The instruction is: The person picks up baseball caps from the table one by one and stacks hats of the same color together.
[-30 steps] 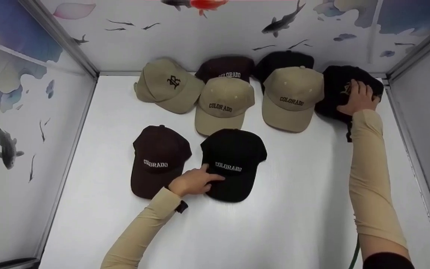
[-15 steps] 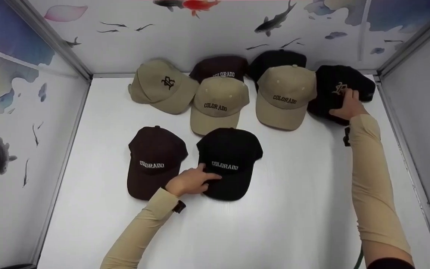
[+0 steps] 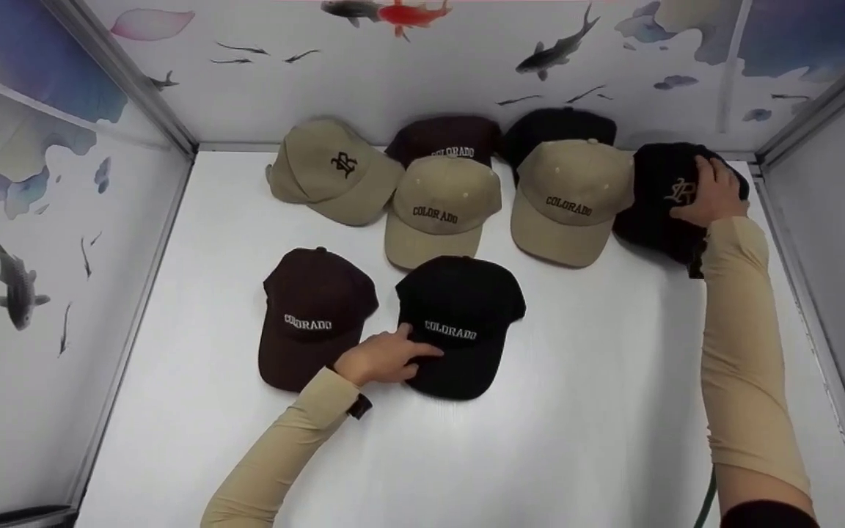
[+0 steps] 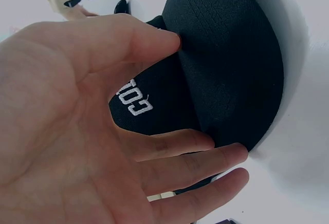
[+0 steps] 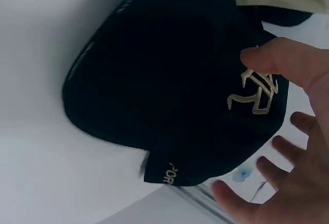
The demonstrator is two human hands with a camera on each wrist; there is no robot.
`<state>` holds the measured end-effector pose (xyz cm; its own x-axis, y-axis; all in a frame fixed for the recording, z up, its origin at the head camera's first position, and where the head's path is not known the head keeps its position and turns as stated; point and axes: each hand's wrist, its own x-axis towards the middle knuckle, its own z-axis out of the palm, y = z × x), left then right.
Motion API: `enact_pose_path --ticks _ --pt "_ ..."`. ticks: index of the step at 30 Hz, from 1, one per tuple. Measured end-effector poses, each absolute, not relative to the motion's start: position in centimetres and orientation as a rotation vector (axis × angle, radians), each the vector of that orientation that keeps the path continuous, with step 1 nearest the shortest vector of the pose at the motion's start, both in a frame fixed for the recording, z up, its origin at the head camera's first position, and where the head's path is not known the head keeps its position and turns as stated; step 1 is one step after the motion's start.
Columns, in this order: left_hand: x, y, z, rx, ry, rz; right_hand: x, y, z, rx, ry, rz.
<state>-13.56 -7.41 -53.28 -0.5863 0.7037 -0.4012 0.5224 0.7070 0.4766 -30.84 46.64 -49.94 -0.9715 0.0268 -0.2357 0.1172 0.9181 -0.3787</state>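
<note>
My left hand (image 3: 378,358) rests at the left side of a black baseball cap (image 3: 459,293) with white COLORADO lettering. In the left wrist view, the fingers (image 4: 195,170) stretch over the brim's edge and the thumb lies near where brim and crown meet. At the back right, my right hand (image 3: 716,192) is over the crown of a black baseball cap (image 3: 650,213) with a gold monogram. Its fingers are spread in the right wrist view, with the thumb (image 5: 267,57) beside the monogram. This cap's brim points to the front.
A maroon cap (image 3: 312,282) lies left of the black COLORADO cap. Along the back wall stand a beige monogram cap (image 3: 320,169), two beige COLORADO caps (image 3: 441,191), a maroon cap (image 3: 444,132) and a black cap (image 3: 562,121). Walls with painted fish (image 3: 19,286) enclose the white table.
My right hand has shifted from over the gold monogram to the right side of the crown, uncovering the monogram. That cap has moved slightly to the front. My left hand stays in place.
</note>
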Motion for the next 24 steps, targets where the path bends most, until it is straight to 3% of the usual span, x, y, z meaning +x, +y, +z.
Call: enact_pose_path --ticks 8,16,24 --pt "-13.3 -7.3 -53.3 0.946 2.345 0.376 -29.7 47.9 -52.8 0.287 2.749 -0.601" --pt "-13.7 -7.5 -53.4 0.991 2.374 0.365 -29.1 48.8 -50.9 0.173 2.561 -0.560" --pt "-13.8 -7.7 -53.1 0.981 2.373 0.368 -28.5 49.1 -51.8 0.399 2.308 -1.285"
